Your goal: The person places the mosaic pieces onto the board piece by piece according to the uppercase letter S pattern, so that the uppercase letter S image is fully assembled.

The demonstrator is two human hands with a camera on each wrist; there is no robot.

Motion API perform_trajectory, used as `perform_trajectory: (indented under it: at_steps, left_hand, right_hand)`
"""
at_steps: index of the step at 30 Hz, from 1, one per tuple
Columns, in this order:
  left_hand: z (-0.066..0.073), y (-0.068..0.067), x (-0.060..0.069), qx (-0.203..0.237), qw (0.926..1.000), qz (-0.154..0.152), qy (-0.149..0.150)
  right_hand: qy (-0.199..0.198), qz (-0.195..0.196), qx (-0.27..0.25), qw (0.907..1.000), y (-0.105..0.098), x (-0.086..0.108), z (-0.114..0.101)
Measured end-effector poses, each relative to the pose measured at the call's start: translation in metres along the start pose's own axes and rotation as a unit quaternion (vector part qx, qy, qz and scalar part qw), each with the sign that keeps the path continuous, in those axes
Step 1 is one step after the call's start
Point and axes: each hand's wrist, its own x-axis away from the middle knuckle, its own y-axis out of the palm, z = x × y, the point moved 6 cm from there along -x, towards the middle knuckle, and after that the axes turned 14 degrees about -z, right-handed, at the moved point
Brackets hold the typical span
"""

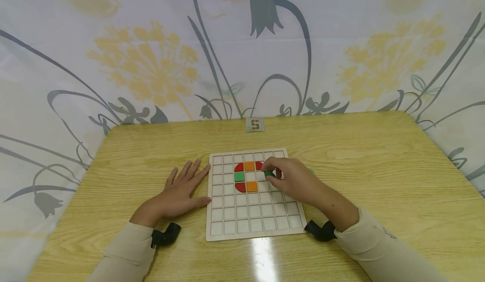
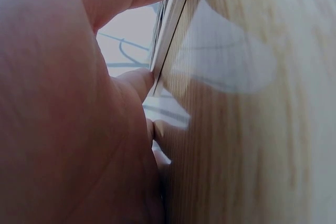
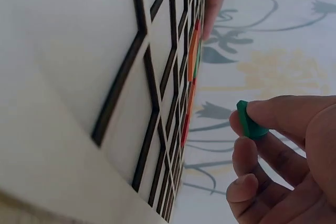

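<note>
A pale gridded board [image 1: 242, 228] lies on the table. Thumb and fingertips of my left hand [image 1: 178, 197] touch its left edge; the hand is spread flat on the wood. Above the board's right part, my right hand [image 1: 295, 180] pinches a small green tile [image 3: 251, 123] with one curved side between thumb and fingers. Set in the grid are red rounded tiles [image 1: 240, 187], orange square tiles [image 1: 251, 186] and a green square tile [image 1: 239, 176]. The right fingers partly cover the upper right red tile [image 1: 259, 165].
A small card [image 1: 255, 124] with an S-shaped coloured pattern on a grid lies at the table's back edge. A green piece [image 1: 311, 171] shows partly behind the right hand. A floral cloth [image 1: 235, 54] hangs behind the wooden table [image 1: 398, 181].
</note>
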Motion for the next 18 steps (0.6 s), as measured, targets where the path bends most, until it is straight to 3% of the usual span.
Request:
perform_trajectory:
  at_steps: [18]
  left_hand:
    - [-0.001,0.000,-0.001,0.001,1.0000,0.003,0.002]
  right_hand:
    - [-0.006,-0.025,-0.026,0.9993,0.010,-0.012,0.001]
